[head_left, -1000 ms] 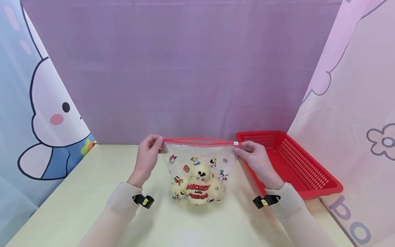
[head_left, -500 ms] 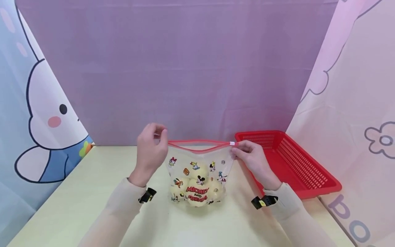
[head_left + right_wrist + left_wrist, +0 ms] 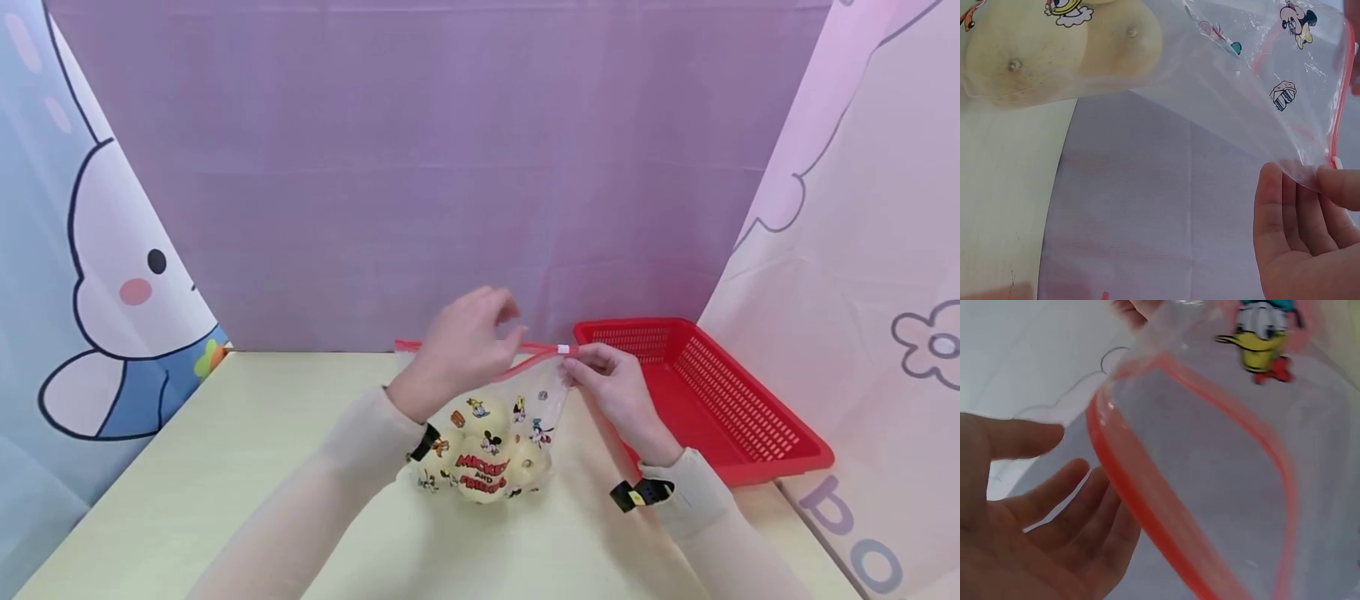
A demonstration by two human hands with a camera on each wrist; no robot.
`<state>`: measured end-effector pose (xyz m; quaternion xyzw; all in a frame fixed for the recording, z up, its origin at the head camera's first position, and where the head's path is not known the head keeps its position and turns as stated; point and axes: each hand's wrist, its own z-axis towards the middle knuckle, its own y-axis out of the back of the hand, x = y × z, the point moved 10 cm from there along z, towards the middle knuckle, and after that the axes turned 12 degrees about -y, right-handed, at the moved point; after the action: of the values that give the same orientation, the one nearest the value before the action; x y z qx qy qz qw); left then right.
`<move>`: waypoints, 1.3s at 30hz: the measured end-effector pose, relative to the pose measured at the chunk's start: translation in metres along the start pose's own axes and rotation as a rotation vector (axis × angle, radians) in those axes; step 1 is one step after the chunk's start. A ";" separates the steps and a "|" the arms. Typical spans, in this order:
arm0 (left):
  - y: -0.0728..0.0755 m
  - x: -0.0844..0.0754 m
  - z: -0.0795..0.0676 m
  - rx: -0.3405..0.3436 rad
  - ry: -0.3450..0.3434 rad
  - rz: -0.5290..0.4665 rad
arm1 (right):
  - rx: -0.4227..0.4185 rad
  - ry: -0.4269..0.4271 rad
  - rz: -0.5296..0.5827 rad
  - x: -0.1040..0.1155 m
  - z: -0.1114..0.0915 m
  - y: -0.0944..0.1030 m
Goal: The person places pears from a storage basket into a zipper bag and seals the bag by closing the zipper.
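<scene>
A clear zip bag (image 3: pixel 536 396) printed with cartoon figures stands on the table, with several pale yellow round fruits (image 3: pixel 1029 53) inside it. Its red zip edge (image 3: pixel 1129 469) gapes apart along the top. A white slider (image 3: pixel 563 349) sits near the right end of that edge. My right hand (image 3: pixel 615 387) pinches the bag's upper right corner between thumb and fingers. In front of the bag's mouth is my left hand (image 3: pixel 468 350), thumb and fingers spread apart, gripping nothing. It hides the middle of the zip edge in the head view.
A red plastic basket (image 3: pixel 802 454) with perforated walls stands on the right, just behind my right hand. The pale table (image 3: pixel 187 467) ends at a purple backdrop (image 3: pixel 450 167). Printed curtains (image 3: pixel 840 333) hang at both sides.
My left hand has let go of the bag's upper left corner and moved right across its mouth. The zip edge has opened wider. The right hand keeps its pinch on the right corner.
</scene>
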<state>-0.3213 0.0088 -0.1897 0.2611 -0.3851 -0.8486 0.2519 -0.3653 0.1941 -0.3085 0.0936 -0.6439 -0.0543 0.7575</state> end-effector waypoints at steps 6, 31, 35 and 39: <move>-0.030 -0.014 0.024 0.148 -0.024 0.043 | 0.036 0.057 0.081 0.005 -0.001 -0.002; -0.075 -0.006 0.038 0.383 0.027 0.046 | -0.005 0.126 -0.002 0.024 -0.005 -0.010; -0.077 -0.006 0.037 0.412 -0.001 0.058 | -0.036 0.138 -0.005 0.026 -0.007 -0.008; -0.079 -0.006 0.037 0.445 -0.036 0.077 | -0.051 0.153 0.007 0.028 -0.010 -0.008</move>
<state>-0.3585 0.0774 -0.2294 0.2801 -0.5769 -0.7370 0.2135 -0.3502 0.1818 -0.2852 0.0761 -0.5830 -0.0608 0.8067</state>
